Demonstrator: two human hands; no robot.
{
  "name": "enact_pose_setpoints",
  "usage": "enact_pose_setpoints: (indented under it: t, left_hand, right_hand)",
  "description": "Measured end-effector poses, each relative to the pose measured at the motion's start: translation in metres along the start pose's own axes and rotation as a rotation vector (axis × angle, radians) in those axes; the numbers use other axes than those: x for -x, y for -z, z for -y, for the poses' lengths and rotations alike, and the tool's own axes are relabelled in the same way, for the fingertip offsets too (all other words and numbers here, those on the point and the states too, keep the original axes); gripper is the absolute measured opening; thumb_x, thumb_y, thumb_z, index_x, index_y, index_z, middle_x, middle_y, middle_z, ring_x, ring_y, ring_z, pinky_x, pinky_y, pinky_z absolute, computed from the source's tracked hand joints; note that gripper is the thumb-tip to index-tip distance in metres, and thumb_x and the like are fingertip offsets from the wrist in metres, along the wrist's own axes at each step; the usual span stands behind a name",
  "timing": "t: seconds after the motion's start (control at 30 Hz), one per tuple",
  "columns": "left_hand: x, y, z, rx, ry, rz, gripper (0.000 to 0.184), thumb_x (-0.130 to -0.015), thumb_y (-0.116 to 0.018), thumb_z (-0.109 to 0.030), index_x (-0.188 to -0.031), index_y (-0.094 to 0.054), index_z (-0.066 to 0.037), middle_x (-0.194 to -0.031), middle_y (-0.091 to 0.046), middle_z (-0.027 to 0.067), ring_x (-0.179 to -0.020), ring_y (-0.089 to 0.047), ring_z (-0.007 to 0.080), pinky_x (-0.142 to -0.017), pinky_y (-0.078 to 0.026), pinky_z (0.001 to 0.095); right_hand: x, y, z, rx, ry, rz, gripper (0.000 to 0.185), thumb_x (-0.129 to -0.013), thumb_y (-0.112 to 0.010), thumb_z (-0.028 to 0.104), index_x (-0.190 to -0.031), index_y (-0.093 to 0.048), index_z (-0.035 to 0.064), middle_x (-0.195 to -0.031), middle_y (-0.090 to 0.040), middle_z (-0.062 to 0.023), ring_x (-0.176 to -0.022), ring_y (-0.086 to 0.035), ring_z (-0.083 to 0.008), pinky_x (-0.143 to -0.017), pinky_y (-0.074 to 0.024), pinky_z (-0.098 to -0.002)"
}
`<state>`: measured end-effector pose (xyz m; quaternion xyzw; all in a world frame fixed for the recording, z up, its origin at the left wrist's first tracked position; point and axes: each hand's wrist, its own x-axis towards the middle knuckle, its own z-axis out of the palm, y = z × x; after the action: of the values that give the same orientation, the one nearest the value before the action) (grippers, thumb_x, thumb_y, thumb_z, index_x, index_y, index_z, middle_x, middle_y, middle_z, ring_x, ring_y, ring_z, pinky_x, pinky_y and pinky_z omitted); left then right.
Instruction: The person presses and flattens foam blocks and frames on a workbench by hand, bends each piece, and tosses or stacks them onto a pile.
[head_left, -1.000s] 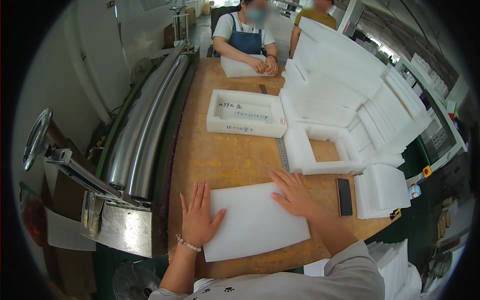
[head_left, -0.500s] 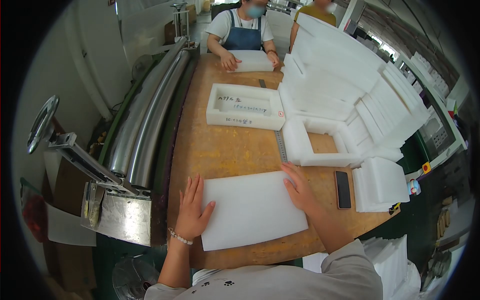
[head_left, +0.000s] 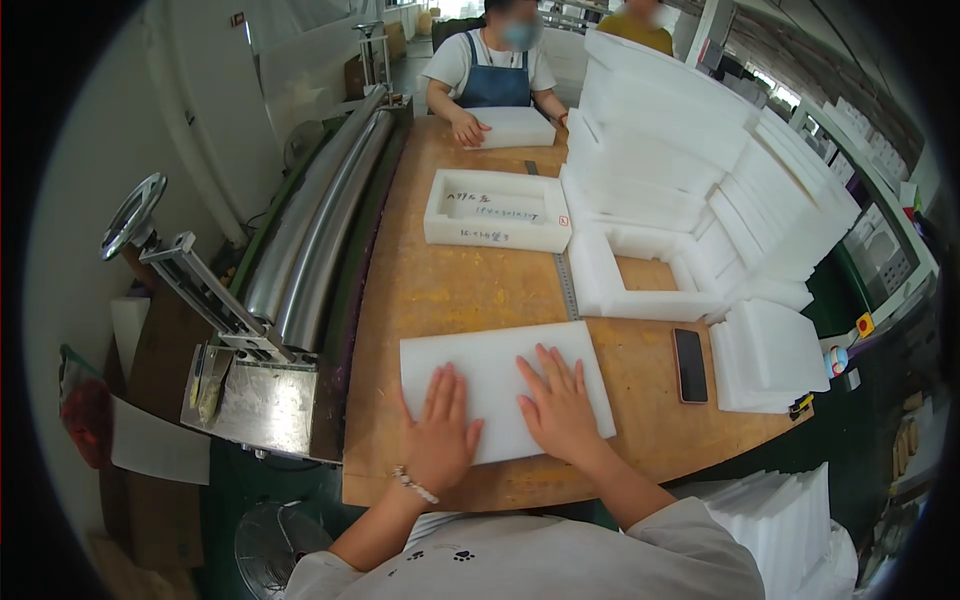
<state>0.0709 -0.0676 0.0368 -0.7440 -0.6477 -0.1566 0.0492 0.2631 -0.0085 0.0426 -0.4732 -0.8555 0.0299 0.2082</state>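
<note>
A white foam sheet (head_left: 500,375) lies flat on the wooden table (head_left: 470,290) right before me. My left hand (head_left: 438,430) rests palm down on its left part, fingers stretched out, a beaded bracelet at the wrist. On the right part of the sheet lies my right hand (head_left: 560,405), also flat with the fingers spread. Neither hand grips anything. Farther up the table sits a white foam frame (head_left: 497,235) with handwriting on it.
A metal roller machine (head_left: 310,240) with a handwheel (head_left: 133,215) runs along the left. Foam frames and blocks (head_left: 660,130) are piled at right, with a phone (head_left: 690,365) and stacked foam sheets (head_left: 770,350) nearby. Across the table, a masked person (head_left: 490,75) touches another foam piece (head_left: 510,127).
Both my hands have moved inward from the sheet's side edges onto its top. The sheet appears slightly higher in view, and the whole view has shifted a little.
</note>
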Motion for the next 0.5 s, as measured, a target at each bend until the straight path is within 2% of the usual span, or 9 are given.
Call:
enact_pose_setpoints:
  t: [0.23, 0.5]
  left_hand:
    - [-0.001, -0.006, -0.019, 0.186, -0.115, -0.059, 0.064, -0.096, -0.053, -0.039, -0.147, -0.046, -0.002, -0.157, -0.040, 0.0129, -0.149, -0.030, 0.0250, -0.117, -0.014, 0.0636]
    - [0.019, 0.024, 0.014, 0.171, -0.030, 0.053, 0.066, -0.093, -0.058, -0.039, -0.149, -0.045, -0.008, -0.158, -0.037, 0.0153, -0.148, -0.031, 0.0296, -0.118, -0.017, 0.0609]
  right_hand:
    - [0.008, -0.004, 0.012, -0.065, 0.044, 0.036, 0.055, -0.095, -0.055, 0.027, -0.146, -0.046, 0.0075, -0.155, -0.037, -0.0197, -0.146, -0.031, -0.0394, -0.120, -0.0160, -0.0582]
    - [0.033, 0.017, -0.034, -0.067, -0.172, -0.021, 0.062, -0.094, -0.058, 0.034, -0.148, -0.044, 0.0069, -0.156, -0.035, -0.0194, -0.144, -0.032, -0.0404, -0.117, -0.0154, -0.0643]
